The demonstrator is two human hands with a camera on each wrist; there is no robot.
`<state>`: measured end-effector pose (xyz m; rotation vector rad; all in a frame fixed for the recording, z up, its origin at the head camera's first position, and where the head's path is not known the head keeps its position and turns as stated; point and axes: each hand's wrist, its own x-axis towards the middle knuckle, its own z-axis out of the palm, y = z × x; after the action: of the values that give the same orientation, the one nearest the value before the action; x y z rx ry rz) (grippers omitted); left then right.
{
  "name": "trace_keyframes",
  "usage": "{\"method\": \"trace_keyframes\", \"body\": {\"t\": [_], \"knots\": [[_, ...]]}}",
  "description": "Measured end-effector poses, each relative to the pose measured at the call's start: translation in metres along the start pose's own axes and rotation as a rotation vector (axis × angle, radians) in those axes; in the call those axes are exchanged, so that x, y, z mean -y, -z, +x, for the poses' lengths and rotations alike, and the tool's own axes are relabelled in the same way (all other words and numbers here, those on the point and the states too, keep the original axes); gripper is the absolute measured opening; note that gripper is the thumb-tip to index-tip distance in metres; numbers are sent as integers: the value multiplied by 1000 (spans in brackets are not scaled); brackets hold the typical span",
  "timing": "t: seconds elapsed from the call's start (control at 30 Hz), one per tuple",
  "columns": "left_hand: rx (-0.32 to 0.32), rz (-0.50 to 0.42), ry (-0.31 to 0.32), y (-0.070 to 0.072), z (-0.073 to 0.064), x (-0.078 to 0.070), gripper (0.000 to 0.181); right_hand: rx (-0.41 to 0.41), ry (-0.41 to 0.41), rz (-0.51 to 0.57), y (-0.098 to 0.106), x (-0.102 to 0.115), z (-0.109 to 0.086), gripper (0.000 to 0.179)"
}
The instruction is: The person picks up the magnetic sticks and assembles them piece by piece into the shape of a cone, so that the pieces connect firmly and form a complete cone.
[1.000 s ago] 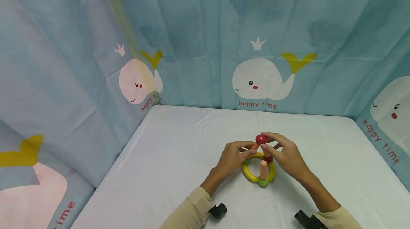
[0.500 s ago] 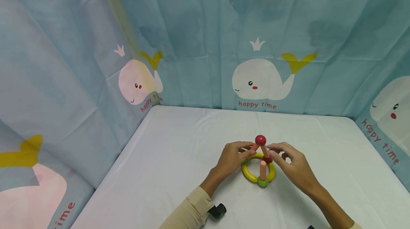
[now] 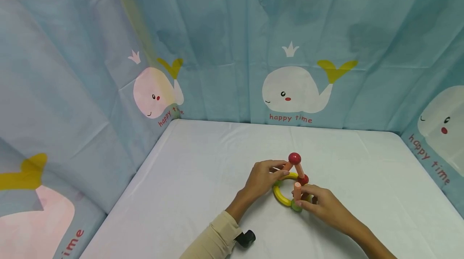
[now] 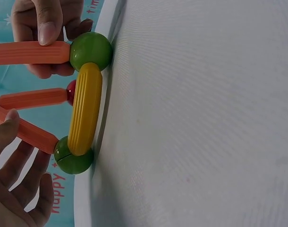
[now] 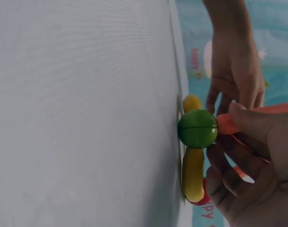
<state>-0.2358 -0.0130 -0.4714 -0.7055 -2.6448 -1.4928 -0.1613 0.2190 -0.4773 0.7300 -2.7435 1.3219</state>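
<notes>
On the white table stands a toy frame: curved yellow bars [image 3: 280, 197] form a ring joined by balls, with orange sticks rising from it. My left hand [image 3: 262, 179] pinches the left orange stick [image 4: 36, 135] just above its green ball [image 4: 74, 156]. That stick and a second orange stick [image 3: 299, 170] lean together under a red ball [image 3: 295, 158] at the top. At the near side, my right hand [image 3: 325, 207] pinches the upright orange stick [image 3: 297, 189] between thumb and fingers, right above another green ball [image 5: 198, 128]. This stick's upper end is bare.
A second red ball [image 3: 303, 179] sits on the ring's right side. The white table [image 3: 210, 158] ends at a blue curtain [image 3: 224, 49] printed with whales, behind and at both sides. A black wrist camera [image 3: 246, 239] sticks out from the left sleeve.
My right hand has left the top red ball, come down past the right stick and taken hold of the near upright stick. My left hand keeps its grip in place.
</notes>
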Motion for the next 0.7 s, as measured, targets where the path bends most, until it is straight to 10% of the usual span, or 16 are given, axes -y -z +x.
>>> {"method": "trace_keyframes", "body": {"t": [0.7], "knots": [[10, -29, 27, 3, -3, 0, 37, -146, -140, -150, 3, -3, 16, 24]]}}
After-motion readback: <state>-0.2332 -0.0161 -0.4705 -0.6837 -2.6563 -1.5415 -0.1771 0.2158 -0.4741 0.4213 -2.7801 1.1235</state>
